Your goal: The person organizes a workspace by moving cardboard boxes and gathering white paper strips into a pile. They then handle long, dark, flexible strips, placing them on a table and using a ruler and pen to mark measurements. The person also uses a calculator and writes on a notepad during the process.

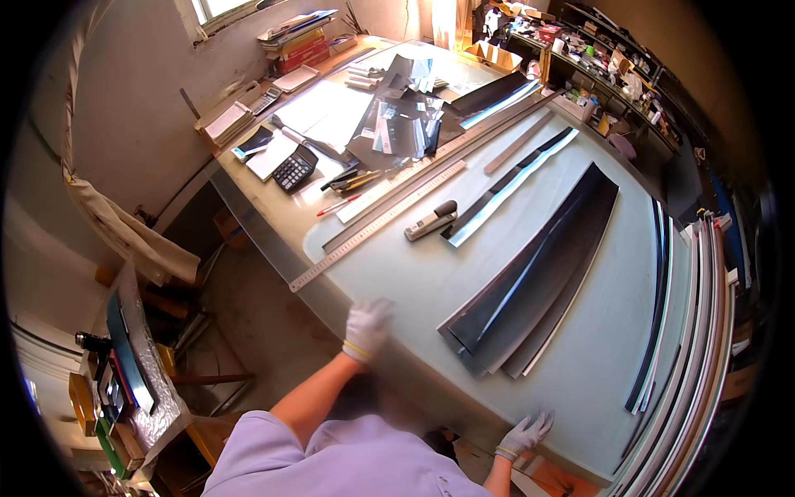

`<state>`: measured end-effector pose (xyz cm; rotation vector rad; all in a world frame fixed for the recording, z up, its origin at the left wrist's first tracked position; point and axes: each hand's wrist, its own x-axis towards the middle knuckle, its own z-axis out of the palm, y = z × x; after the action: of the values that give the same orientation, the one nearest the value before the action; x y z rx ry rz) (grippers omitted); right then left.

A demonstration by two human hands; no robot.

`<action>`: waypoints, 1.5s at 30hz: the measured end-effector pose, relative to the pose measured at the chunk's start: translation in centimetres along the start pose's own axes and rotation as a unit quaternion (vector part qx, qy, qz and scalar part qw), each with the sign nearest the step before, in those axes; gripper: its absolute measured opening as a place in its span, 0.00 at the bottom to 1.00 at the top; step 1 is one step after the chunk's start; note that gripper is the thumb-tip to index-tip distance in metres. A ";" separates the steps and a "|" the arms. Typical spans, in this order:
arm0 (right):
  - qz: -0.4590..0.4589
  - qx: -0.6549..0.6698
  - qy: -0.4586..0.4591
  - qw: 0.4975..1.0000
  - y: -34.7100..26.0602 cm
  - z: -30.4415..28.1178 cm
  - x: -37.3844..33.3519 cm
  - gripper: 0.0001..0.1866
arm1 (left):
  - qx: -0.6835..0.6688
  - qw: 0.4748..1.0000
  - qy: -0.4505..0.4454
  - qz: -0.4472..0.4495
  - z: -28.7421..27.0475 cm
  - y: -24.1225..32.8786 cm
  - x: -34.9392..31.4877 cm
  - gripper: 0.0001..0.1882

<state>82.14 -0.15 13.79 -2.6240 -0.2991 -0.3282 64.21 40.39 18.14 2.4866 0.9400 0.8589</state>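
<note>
Lying on pale smooth-topped table (414, 290): long dark flat strips (542, 277), apart from both hands. R white-gloved hand (527, 434) open, fingers spread, nr edge; L white-gloved hand (368, 326) blurred, can't tell grip.

Sheets, dark (542, 269): one overlapping pile, several pieces, exact count not made out by me. Colour near-black with a brownish cast; surface glossy, a narrow blue-white streak running lengthwise. Form long and narrow. Condition as I saw it: gathered closely at the far end, edges fanned and staggered at the end nearer me, a pale margin along the right side. Position: flat on the desk (397, 282) before me, set aslant, far end toward my right, apart from the desk's near edge.
</note>
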 end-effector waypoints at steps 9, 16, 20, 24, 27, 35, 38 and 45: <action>0.012 0.003 0.046 0.999 -17.5 2.5 -3.3 0.18 | 0.249 0.956 -0.086 -0.128 -3.0 -25.2 18.8 0.11; -0.079 0.223 -0.053 0.970 -30.6 5.2 -2.5 0.25 | 0.138 0.950 -0.187 -0.210 -7.4 -22.6 17.0 0.13; -0.286 0.296 -0.101 0.906 -40.2 9.0 -4.0 0.28 | -0.035 0.944 -0.283 -0.164 -11.6 -14.3 11.4 0.18; -0.432 0.275 -0.195 0.837 -46.1 12.5 -5.8 0.30 | -0.111 0.925 -0.354 -0.077 -12.6 -11.8 8.8 0.16; -0.309 0.245 -0.181 0.901 -46.9 15.4 -5.8 0.18 | -0.168 0.932 -0.303 -0.108 -14.2 -16.9 11.6 0.15; -0.111 0.089 -0.173 0.974 -53.4 20.1 -10.0 0.25 | -0.097 0.975 -0.031 -0.199 -17.9 -41.7 19.6 0.11; 0.051 0.121 -0.172 0.976 -57.5 22.2 -14.3 0.27 | -0.035 0.989 0.032 -0.143 -21.1 -50.9 23.4 0.09; 0.280 0.060 -0.084 0.954 -61.1 22.8 -19.6 0.21 | 0.105 0.993 0.039 -0.039 -25.2 -68.5 28.4 0.07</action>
<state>51.38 60.58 14.97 -2.4852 0.3622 0.1041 32.29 111.86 14.49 2.5857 1.2021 0.8795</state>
